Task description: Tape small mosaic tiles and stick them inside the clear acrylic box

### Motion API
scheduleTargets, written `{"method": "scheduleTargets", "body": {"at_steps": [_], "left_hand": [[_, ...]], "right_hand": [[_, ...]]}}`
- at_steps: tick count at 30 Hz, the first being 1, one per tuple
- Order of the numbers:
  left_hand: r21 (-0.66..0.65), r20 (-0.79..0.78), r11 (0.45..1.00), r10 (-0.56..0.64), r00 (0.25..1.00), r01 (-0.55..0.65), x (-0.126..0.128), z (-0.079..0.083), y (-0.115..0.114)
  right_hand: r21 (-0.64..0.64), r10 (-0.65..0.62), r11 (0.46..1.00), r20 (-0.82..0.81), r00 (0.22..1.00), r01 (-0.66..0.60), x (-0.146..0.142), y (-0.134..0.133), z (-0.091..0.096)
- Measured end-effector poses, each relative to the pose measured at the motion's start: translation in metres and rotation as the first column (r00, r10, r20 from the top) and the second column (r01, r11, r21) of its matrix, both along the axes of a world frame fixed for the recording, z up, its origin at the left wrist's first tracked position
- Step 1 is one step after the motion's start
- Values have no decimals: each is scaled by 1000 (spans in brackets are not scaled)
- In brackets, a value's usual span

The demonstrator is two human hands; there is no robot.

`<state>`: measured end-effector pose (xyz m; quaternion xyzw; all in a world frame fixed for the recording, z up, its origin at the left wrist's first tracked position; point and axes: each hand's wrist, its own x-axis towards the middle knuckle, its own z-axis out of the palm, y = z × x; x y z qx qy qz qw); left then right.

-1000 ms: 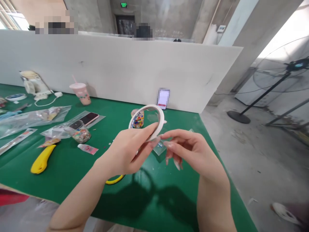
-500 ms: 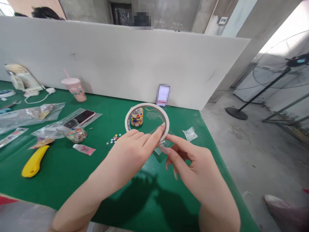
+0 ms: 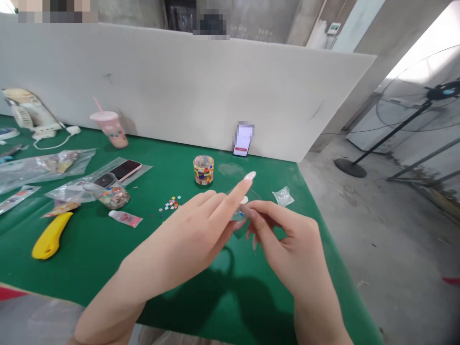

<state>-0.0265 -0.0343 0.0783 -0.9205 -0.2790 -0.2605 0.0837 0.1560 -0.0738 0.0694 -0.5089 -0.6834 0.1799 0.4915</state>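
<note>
My left hand (image 3: 201, 227) is curled around a roll of white tape (image 3: 244, 200), its index finger stretched out past it. Most of the roll is hidden behind this hand; a small white part shows, and a ring-shaped shadow falls on the table below. The thumb and index finger of my right hand (image 3: 280, 235) pinch at that white part, close against my left fingers. A clear jar covered in coloured mosaic squares (image 3: 203, 171) stands just beyond my left hand. Loose mosaic tiles (image 3: 170, 205) lie to its left.
On the green table (image 3: 172, 268) lie a yellow-handled tool (image 3: 52, 237), a small tube (image 3: 125, 218), a clear cup of tiles (image 3: 113, 194), a pink phone (image 3: 125, 170) and a small clear packet (image 3: 283, 196). A lit phone (image 3: 243, 141) leans on the white partition (image 3: 179, 91). A pink tumbler (image 3: 111, 129) stands left.
The tape roll has tipped down from its upright position, so its ring no longer shows around the mosaic jar. My left index finger has straightened; my right hand stays at the roll.
</note>
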Motion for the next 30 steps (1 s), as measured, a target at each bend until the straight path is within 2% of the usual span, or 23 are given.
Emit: {"method": "scheduleTargets", "body": {"at_steps": [3,6,10,13,19,23,27,30], "left_hand": [[-193,100,981,-20,995,39,-11,6,-4],[-336,247,937,-15,969,100,-15,12,-4],[-437,411,866,-46,910,242,-12,18,4],[-497,463,827,-4,887,263,-9,19,8],[-566,495,797,123,860,212,-7,20,11],[-590,523,776,158,838,222,-6,19,10],[-537,519,810,97,849,236,-4,15,9],[-538,511,805,78,856,248,-3,12,9]], "right_hand": [[12,32,999,-62,998,-32,1,-3,3],[7,55,998,-98,994,-55,3,-6,6],[9,58,998,-97,994,-58,4,-6,8],[1,48,999,-72,996,-48,6,-6,8],[28,-16,999,12,1000,16,9,-8,6],[10,-76,997,-63,995,77,13,-9,4],[-115,43,991,-220,975,-70,17,-7,5],[-166,88,973,-371,924,-159,15,-5,7]]}}
